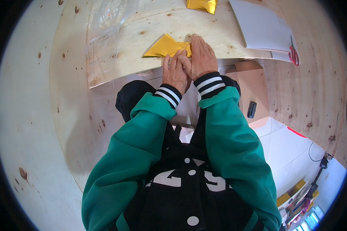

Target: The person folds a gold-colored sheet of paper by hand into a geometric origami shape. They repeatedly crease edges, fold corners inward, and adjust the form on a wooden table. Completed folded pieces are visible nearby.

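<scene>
A folded sheet of shiny gold paper (165, 47) lies near the front edge of the plywood table (150, 65), its left part forming a pointed triangle. My left hand (175, 72) rests with its fingertips on the paper's lower edge. Flat over the paper's right end lies my right hand (203, 57), fingers together and thumb touching the fingers of my left hand. The part of the paper under my right hand is hidden. Another folded gold paper piece (203, 5) lies at the table's far side.
Clear plastic bags (110, 20) lie at the table's back left. At the right, red-handled scissors (293, 55) lie by a stack of white sheets (261, 29). Below the table edge stands a cardboard box (253, 83) with a black object (252, 109) on it. Plywood surfaces flank both sides.
</scene>
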A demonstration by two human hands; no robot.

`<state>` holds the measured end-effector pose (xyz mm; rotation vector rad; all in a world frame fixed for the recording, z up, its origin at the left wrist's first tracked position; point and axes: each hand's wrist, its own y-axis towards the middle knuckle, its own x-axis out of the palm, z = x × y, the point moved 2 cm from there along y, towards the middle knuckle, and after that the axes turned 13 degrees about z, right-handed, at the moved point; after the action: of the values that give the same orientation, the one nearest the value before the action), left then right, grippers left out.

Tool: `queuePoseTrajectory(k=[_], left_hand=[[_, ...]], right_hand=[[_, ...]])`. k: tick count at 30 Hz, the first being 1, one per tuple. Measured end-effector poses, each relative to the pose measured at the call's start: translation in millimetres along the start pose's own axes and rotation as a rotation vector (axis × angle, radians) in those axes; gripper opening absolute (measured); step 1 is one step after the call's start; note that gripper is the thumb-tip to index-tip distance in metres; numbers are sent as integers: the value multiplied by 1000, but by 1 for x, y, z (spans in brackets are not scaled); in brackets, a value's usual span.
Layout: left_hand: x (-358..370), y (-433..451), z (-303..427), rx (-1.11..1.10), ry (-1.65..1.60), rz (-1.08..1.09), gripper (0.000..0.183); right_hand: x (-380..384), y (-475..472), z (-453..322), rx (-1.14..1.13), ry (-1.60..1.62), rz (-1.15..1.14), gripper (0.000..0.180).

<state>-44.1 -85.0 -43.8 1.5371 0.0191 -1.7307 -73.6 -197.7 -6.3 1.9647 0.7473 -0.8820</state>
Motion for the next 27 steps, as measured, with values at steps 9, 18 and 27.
queuePoseTrajectory(k=[9,18,27], left_hand=[[2,-4,-4,69,-31,88,46],[2,-1,-1,82,83,74,45],[5,-2,-1,90,117,63,41]], right_hand=[[-19,-38,-8,-9,-10,95,70],[-18,-18,-2,28,-180,89,65],[-16,-1,-3,95,-262,80,67]])
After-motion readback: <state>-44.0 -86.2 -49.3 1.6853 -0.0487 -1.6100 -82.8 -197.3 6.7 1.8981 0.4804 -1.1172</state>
